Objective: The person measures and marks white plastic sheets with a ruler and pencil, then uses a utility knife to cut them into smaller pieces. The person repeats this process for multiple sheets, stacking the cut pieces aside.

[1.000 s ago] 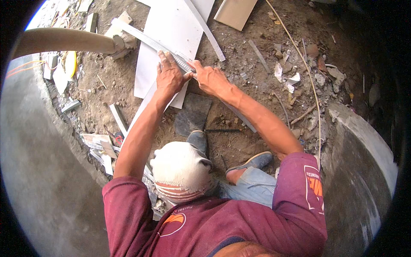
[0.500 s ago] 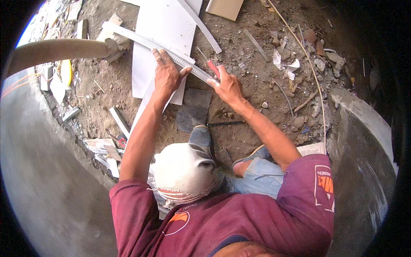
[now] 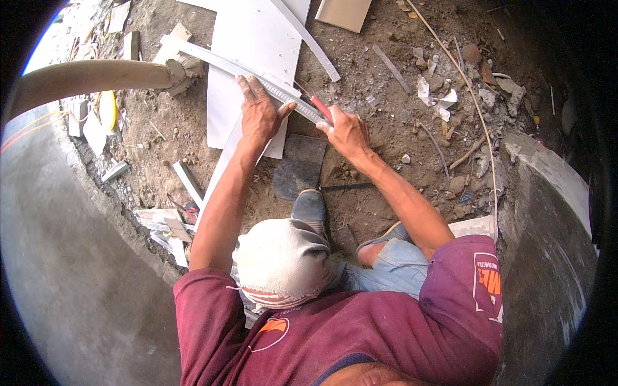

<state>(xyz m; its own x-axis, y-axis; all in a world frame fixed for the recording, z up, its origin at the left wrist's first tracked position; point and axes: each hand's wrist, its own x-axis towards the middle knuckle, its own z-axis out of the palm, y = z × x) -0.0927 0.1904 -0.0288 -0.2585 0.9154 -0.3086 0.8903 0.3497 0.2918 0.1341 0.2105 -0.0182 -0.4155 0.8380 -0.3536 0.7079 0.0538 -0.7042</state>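
A long, pale slotted metal strip [image 3: 228, 66] lies slantwise across white sheets on the dirt ground. My left hand [image 3: 260, 119] rests on it, fingers stretched over its near edge and thumb spread apart toward its right end. At that end my right hand [image 3: 347, 132] is closed around a tool with a red handle [image 3: 321, 107]. The tool's thin dark tip points up and left, close to the strip's far edge; its exact kind is unclear. Beneath the strip is a large white sheet [image 3: 225, 116], and a narrow white piece slants out from under my left forearm.
A thick brown curved post [image 3: 96, 74] reaches in from the left. Another pale strip [image 3: 308, 38] lies beyond my hands. Concrete walls [image 3: 77, 244] flank both sides. A dark flat slab [image 3: 301, 164] lies by my shoe [image 3: 309, 209]. Rubble and a long thin cane [image 3: 473, 96] are at right.
The whole scene has shifted slightly to the right in the picture. The red-handled tool has tilted left, bringing its tip closer to the strip. My left hand stays on the strip.
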